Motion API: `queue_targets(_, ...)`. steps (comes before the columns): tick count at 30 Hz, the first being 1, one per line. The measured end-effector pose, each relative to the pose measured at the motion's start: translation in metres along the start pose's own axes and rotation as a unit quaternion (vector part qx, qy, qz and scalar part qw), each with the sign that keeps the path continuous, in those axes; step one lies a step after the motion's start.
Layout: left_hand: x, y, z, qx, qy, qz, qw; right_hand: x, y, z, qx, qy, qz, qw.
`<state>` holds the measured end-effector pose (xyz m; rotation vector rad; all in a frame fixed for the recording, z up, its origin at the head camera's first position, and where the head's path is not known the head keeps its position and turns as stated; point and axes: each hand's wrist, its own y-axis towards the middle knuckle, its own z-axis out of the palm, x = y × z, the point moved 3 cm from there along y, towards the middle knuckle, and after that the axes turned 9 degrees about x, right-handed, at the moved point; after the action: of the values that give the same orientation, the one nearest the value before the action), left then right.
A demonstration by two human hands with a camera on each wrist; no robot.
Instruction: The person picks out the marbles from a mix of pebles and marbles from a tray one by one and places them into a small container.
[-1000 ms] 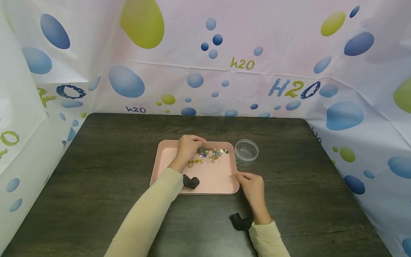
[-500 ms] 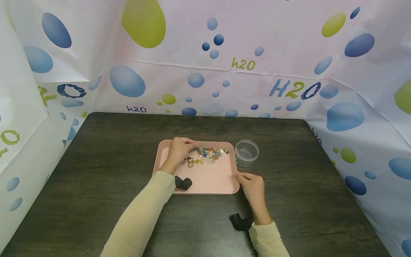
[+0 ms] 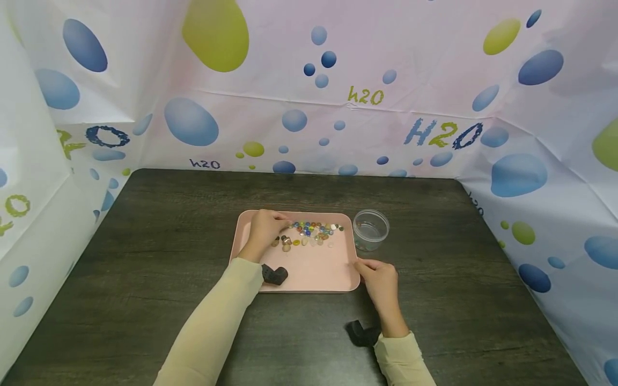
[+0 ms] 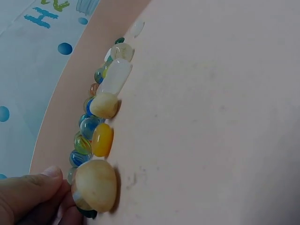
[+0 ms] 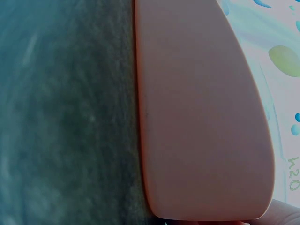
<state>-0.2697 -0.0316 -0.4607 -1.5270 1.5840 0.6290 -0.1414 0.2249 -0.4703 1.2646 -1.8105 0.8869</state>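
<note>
On the pink tray (image 3: 309,273) lie several glass marbles (image 3: 309,230) in rows near the far rim, with several pale and brown stones (image 3: 287,247) nearer me. My left hand (image 3: 263,228) is over the tray's left part, at the row's left end. In the left wrist view its thumb and curled fingers pinch a small clear marble (image 4: 71,175), beside a large beige stone (image 4: 97,185) that partly hides it. My right hand (image 3: 380,281) grips the tray's near right corner; in the right wrist view its thumb (image 5: 281,213) lies at the tray's rim.
A clear round plastic jar (image 3: 370,229) stands against the tray's right side. Dark wood tabletop (image 3: 159,241) surrounds the tray. A bubble-printed sheet (image 3: 309,96) hangs behind and at both sides. Black wrist mounts (image 3: 275,275) sit on both wrists.
My left hand has moved left along the marble row, uncovering marbles and stones, and then dropped slightly nearer me. The right hand keeps its grip on the tray corner.
</note>
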Motion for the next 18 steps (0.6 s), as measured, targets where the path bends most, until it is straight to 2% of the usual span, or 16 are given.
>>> queue_targets(5, 0.0023, 0.0014, 0.0012, 0.012, 0.002, -0.003, 0.9999, 0.0007, -0.0003, -0.0001, 0.001, -0.002, 0.001, 1.0)
queue_targets(13, 0.0012, 0.0014, 0.0028, 0.045, -0.024, -0.021, 0.9985, 0.0011, -0.0005, 0.0001, 0.003, 0.008, 0.003, 1.0)
queue_targets(18, 0.0001, 0.0015, 0.0035, 0.05, -0.019, -0.024, 0.9983, 0.002, -0.0005, 0.0001, 0.003, 0.008, 0.006, 1.0)
